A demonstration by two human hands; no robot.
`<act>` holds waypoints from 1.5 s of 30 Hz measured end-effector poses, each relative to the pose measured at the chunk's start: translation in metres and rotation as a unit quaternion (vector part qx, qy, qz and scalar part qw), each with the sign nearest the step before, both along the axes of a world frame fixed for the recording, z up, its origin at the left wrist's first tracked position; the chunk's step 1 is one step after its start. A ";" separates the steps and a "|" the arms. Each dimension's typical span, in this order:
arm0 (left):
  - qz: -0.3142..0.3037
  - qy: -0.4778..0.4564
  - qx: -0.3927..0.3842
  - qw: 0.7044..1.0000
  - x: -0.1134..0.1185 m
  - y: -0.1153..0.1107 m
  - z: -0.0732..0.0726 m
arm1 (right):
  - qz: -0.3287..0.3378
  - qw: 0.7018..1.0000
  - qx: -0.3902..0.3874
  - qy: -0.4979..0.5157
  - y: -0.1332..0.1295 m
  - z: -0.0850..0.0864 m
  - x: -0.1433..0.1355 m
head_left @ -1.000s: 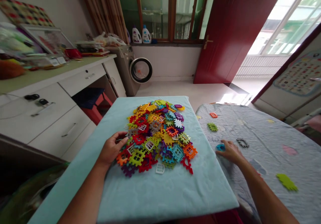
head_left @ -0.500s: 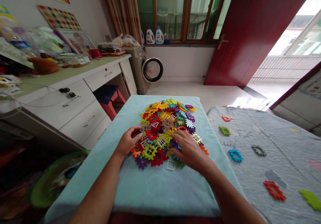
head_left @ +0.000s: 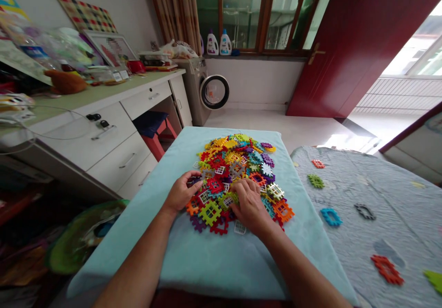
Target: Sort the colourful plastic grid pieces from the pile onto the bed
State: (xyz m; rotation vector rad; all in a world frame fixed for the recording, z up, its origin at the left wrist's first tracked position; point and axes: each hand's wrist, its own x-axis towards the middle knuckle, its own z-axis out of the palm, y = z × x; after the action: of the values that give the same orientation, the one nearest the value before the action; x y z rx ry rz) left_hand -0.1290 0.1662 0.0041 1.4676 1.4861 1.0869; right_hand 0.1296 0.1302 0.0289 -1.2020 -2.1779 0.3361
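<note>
A pile of colorful plastic pieces (head_left: pixel 221 172) lies on the table with the light blue cloth (head_left: pixel 193 262). The pile's long axis runs away from the person, its far end leaning a little to the right, and its near part spreads wider.

The right hand (head_left: pixel 251 204) reaches over the near middle of the pile, back of the hand up, its fingers pointing away and slightly left. The fingers lie close together and curl down, with the thumb apart from them, around a light green piece (head_left: pixel 229 200) that holds a white window. Whether they clamp it cannot be told.

The left hand (head_left: pixel 183 190) is at the pile's left edge, pointing away and to the right, with its thumb and fingertips a little apart.

A white window frame (head_left: pixel 240 227) lies flat at the near edge of the pile, beside the right wrist.

On the gray cloth (head_left: pixel 348 248) to the right, a red piece (head_left: pixel 386 270) and a dark gray piece (head_left: pixel 365 211) lie flat, their long axes slanting from far left to near right. A blue piece (head_left: pixel 330 217) lies nearer the table.
</note>
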 end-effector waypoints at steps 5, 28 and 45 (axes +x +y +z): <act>0.016 0.036 0.030 0.999 0.001 0.000 0.002 | 0.004 0.998 -0.007 0.061 -0.002 -0.001 -0.001; 0.029 -0.026 -0.013 0.999 0.005 -0.003 0.010 | -0.061 0.997 0.050 0.018 0.005 -0.012 0.018; 0.049 -0.019 0.014 0.999 0.002 0.002 0.001 | -0.114 0.990 0.072 0.035 0.009 -0.020 0.021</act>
State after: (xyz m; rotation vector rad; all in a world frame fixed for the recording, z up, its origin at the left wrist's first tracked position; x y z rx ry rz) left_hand -0.1269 0.1686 0.0051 1.3969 1.5358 1.1916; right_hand 0.1507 0.1394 0.0089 -1.3200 -1.9449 0.1197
